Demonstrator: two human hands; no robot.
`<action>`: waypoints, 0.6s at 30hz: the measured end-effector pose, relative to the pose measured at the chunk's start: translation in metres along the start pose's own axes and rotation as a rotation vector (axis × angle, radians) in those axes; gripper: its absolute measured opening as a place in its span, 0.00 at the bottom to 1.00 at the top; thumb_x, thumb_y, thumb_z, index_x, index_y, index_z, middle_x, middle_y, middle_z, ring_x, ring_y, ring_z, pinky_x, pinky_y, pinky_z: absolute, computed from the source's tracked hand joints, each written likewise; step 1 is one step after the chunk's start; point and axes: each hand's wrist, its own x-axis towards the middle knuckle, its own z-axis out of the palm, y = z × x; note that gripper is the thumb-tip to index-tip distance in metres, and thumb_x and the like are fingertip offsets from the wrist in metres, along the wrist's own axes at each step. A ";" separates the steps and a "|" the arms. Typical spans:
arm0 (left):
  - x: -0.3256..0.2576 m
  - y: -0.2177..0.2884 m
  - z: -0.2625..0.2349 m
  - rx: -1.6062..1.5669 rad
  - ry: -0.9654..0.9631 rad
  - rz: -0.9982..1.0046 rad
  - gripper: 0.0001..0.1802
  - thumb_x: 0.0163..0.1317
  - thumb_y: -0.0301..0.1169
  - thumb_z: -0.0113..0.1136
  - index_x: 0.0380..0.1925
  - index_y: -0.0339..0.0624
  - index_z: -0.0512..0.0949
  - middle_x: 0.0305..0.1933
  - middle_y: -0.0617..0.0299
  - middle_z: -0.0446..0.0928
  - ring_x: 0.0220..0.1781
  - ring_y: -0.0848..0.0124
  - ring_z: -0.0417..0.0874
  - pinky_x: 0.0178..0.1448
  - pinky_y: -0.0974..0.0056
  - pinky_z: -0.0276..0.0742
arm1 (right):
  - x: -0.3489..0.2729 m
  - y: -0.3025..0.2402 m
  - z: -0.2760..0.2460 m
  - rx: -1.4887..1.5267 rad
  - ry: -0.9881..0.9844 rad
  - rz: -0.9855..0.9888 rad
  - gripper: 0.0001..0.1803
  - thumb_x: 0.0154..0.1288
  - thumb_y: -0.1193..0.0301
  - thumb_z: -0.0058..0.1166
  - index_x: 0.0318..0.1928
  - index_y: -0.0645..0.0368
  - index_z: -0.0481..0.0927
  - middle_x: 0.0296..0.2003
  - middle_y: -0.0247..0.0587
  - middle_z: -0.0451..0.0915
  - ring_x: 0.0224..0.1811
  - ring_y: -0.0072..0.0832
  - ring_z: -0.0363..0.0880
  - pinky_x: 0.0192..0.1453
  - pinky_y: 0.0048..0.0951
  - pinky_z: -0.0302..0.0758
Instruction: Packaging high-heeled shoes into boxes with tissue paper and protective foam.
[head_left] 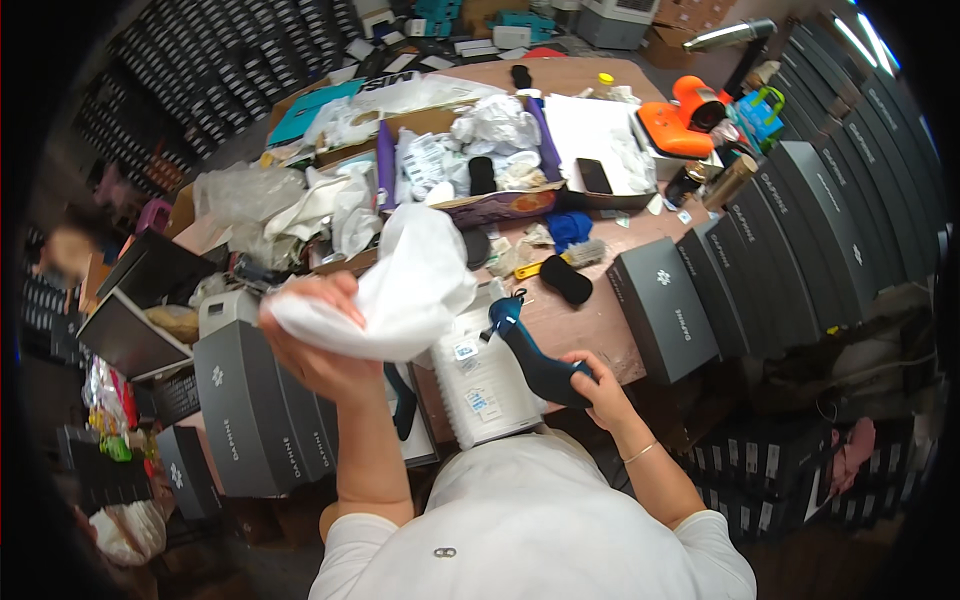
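My left hand point(318, 345) is raised over the table's near edge, clutching a white fabric bag point(405, 285) that billows up and to the right. My right hand point(598, 388) grips a dark blue high-heeled shoe point(535, 355) by its rear part, toe pointing up-left with a small tag on it. The shoe hovers above a white plastic-wrapped package point(485, 385) that lies on the table in front of me. A second dark blue shoe point(402, 400) shows partly below the white bag.
Grey shoe boxes point(662, 305) line the right side and stack at the left point(245, 400). An open cardboard box point(470, 160) of white wrapping sits mid-table. An orange device point(680, 120), a black phone point(594, 176), a brush point(585, 252) and black pads lie beyond.
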 end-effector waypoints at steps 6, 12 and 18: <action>-0.197 -0.121 -0.075 0.868 -0.912 -0.866 0.17 0.68 0.40 0.54 0.31 0.34 0.78 0.32 0.59 0.80 0.35 0.69 0.78 0.48 0.62 0.71 | 0.011 0.003 -0.013 0.333 0.027 -0.126 0.38 0.62 0.35 0.40 0.54 0.58 0.68 0.46 0.45 0.77 0.45 0.39 0.81 0.42 0.45 0.84; -0.206 -0.088 -0.047 0.282 -0.410 -0.978 0.30 0.67 0.43 0.56 0.62 0.37 0.64 0.60 0.57 0.71 0.57 0.66 0.74 0.61 0.60 0.68 | 0.014 0.008 0.006 0.270 -0.077 -0.123 0.30 0.61 0.48 0.56 0.53 0.56 0.67 0.45 0.48 0.78 0.43 0.40 0.82 0.46 0.44 0.83; -0.157 -0.067 -0.014 0.008 -0.056 -0.972 0.36 0.63 0.27 0.59 0.68 0.41 0.53 0.58 0.59 0.65 0.58 0.70 0.72 0.61 0.66 0.69 | 0.011 0.035 0.021 -0.093 -0.165 -0.204 0.17 0.56 0.70 0.65 0.44 0.58 0.74 0.52 0.40 0.73 0.56 0.28 0.69 0.63 0.31 0.64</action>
